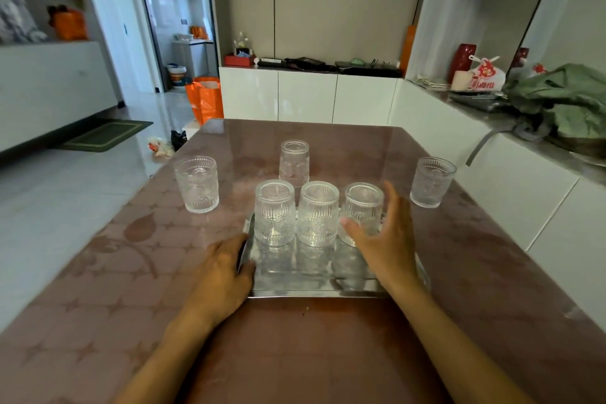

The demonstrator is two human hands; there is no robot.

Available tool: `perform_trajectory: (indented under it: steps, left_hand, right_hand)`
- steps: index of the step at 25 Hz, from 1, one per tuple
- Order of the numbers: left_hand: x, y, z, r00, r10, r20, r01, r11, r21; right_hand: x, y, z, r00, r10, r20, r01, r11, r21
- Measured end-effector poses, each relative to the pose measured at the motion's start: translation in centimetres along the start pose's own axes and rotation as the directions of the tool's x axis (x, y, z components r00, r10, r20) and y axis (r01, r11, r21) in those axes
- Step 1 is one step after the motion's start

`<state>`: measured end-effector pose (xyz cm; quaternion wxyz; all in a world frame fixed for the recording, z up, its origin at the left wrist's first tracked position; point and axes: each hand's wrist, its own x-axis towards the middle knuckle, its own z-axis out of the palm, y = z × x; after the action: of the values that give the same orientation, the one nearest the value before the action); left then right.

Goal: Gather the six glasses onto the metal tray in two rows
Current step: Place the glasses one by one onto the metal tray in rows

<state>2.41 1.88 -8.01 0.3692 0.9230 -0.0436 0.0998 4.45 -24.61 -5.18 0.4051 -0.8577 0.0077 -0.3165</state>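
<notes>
A shiny metal tray lies on the brown table. Three clear patterned glasses stand in a row at its far side: left one, middle one, right one. Three more glasses stand on the table off the tray: one behind the row, one at far left, one at far right. My left hand rests on the tray's left edge, gripping it. My right hand is open, fingers spread, right beside the right tray glass, apparently not closed on it.
The brown patterned table fills the foreground. White cabinets run behind and to the right, with a green cloth heap on the right counter. An orange bag stands on the floor past the table's far left corner.
</notes>
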Motion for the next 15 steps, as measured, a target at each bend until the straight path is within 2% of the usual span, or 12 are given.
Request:
perform_trajectory:
  steps: [1,2,4,5,7,8,9,12,15]
  left_hand:
    - [0.0,0.1,-0.2,1.0,-0.007,0.0,0.007,1.0,-0.007]
    - [-0.2,0.2,-0.3,1.0,-0.015,0.01,0.015,1.0,-0.003]
    - [-0.3,0.3,-0.2,0.997,-0.063,0.051,0.067,0.995,-0.073]
    - [-0.3,0.5,-0.6,0.989,-0.127,0.076,0.139,0.97,-0.197]
    - [0.7,1.1,-2.7,0.954,-0.29,0.08,0.294,0.841,-0.455]
    - [1.9,0.9,-4.0,0.925,-0.377,0.044,0.341,0.773,-0.535]
    - [3.2,0.8,-5.4,0.898,-0.439,-0.016,0.355,0.746,-0.563]
    - [7.1,-1.1,-7.8,0.862,-0.476,-0.172,0.36,0.816,-0.453]
    - [9.9,-3.2,-6.7,0.855,-0.501,-0.133,0.402,0.803,-0.441]
  right_hand:
    - [-1.2,-1.1,-0.2,0.993,-0.095,-0.071,0.096,0.995,0.012]
    - [-2.6,-2.1,-0.3,0.973,-0.215,-0.079,0.216,0.976,0.013]
    - [-5.4,-3.2,-0.1,0.915,-0.398,0.066,0.4,0.916,-0.026]
    - [-6.5,-3.4,0.3,0.887,-0.436,0.155,0.446,0.894,-0.042]
    - [-7.2,-3.1,1.1,0.841,-0.472,0.264,0.506,0.859,-0.079]
    - [-7.1,-2.9,1.4,0.828,-0.479,0.29,0.523,0.848,-0.092]
    - [-6.9,-2.9,1.5,0.825,-0.479,0.3,0.525,0.846,-0.095]
    - [-6.5,-2.8,1.4,0.852,-0.451,0.267,0.482,0.874,-0.064]
    - [-6.3,-2.5,1.5,0.858,-0.434,0.274,0.473,0.877,-0.09]
